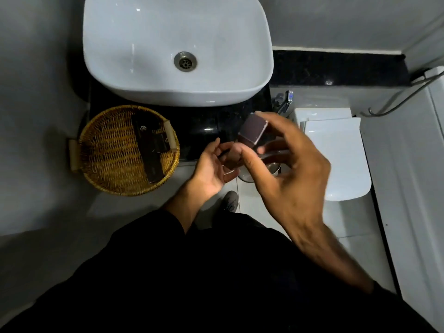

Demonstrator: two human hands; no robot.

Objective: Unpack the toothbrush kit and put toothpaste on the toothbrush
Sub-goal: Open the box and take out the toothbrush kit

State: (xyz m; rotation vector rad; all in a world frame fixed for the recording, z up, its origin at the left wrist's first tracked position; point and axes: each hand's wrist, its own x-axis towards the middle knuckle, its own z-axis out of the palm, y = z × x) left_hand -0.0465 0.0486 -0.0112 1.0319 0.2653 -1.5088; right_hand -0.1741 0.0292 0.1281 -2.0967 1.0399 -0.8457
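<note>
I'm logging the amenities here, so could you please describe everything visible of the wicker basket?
The wicker basket is round and shallow, woven from golden-yellow cane, with a pale handle on each side. It sits upright on the black counter, left of the hands and in front of the white basin, overhanging the counter's front edge. Inside lie dark packets with small pale logos.

Single head-worn wide-angle view, looking steeply down from above. Sink (177, 51) at frame top, basket (125, 150) left, toilet (336, 155) right; hands close beneath lens, centre.
</note>
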